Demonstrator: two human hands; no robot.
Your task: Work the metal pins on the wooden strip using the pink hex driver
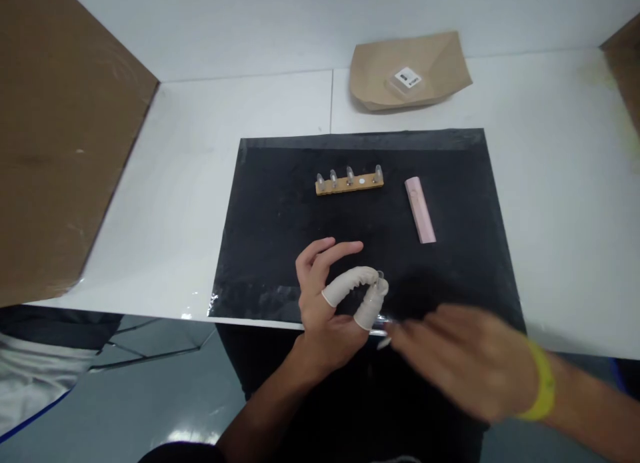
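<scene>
Two sheathed left fingers (pixel 369 307) pinch a clear piece (pixel 381 275).

We look out from a camera worn on the person's head, above the near edge of a white table (pixel 190 203), facing forward and steeply down. We are close enough that the left hand (pixel 327 326) and the right hand (pixel 465 356) loom large in the lower half, with a black mat (pixel 280 229) around the centre. Our view is wide, taking in a white wall (pixel 250 29) at the top, a brown panel (pixel 65 149) at left and blue-grey floor (pixel 200 376) below.
</scene>
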